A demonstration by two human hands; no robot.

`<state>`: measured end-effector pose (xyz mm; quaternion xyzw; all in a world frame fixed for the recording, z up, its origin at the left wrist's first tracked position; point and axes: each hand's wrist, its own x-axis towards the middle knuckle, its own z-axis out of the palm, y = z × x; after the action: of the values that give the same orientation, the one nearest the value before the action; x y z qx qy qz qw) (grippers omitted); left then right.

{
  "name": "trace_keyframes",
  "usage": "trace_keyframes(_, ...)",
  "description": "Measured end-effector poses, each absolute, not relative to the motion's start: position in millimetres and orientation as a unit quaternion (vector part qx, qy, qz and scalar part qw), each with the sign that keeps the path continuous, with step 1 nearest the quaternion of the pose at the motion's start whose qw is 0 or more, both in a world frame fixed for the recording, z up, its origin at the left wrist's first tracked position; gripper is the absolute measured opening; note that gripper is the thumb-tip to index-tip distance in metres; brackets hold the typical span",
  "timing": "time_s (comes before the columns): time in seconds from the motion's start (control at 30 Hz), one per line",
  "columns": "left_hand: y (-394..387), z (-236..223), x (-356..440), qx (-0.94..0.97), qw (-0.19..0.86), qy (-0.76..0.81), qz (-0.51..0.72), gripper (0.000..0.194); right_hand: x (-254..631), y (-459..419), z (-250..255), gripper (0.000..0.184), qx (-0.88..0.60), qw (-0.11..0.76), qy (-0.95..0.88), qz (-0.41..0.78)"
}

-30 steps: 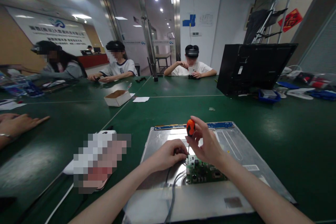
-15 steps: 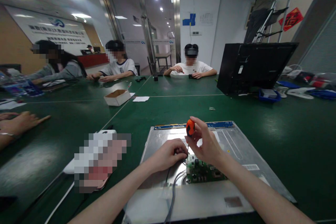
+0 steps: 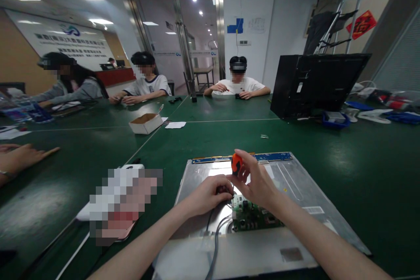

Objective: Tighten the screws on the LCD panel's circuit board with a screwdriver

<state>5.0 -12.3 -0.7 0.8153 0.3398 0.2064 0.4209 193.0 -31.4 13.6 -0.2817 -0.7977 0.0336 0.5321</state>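
My right hand (image 3: 254, 179) grips a small screwdriver (image 3: 236, 164) by its orange and black handle. The shaft points down toward the upper left corner of a green circuit board (image 3: 249, 216). Beside that corner my left hand (image 3: 213, 192) is closed, fingertips pinched near the screwdriver's tip; what they hold is hidden. The board sits on a flat silver metal display panel (image 3: 305, 236) with a blue strip (image 3: 274, 156) along its far edge. Grey cables (image 3: 215, 249) run from the board's left side toward me.
Left of the panel lie a white device (image 3: 133, 169) and a pink phone-like thing, partly blurred out, with cables. Farther off stand an open white box (image 3: 146, 124) and a black monitor (image 3: 318, 85). Another person's hand (image 3: 28, 157) rests at left. Several people sit around the green table (image 3: 210, 133).
The screwdriver handle and my right hand have dipped slightly, and the handle leans a little more. My left hand stays in place beside the board.
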Motion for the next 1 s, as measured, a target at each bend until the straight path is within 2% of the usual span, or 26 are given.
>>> trace_keyframes(0.4,-11.2,-3.6,3.1,0.829,0.412,0.318,0.202,0.010,193.9,-36.8,19.4,0.060,-0.283,0.524,-0.803,0.027)
trace_keyframes(0.7,-12.6,-2.3,3.9,0.814,0.424,0.331,0.220,0.007,193.6,-35.0,18.4,0.054,-0.289,0.531,-0.797,0.001)
trace_keyframes(1.0,-12.6,-1.9,4.3,0.821,0.411,0.331,0.220,0.006,194.8,-35.2,17.3,0.059,-0.292,0.523,-0.801,0.009)
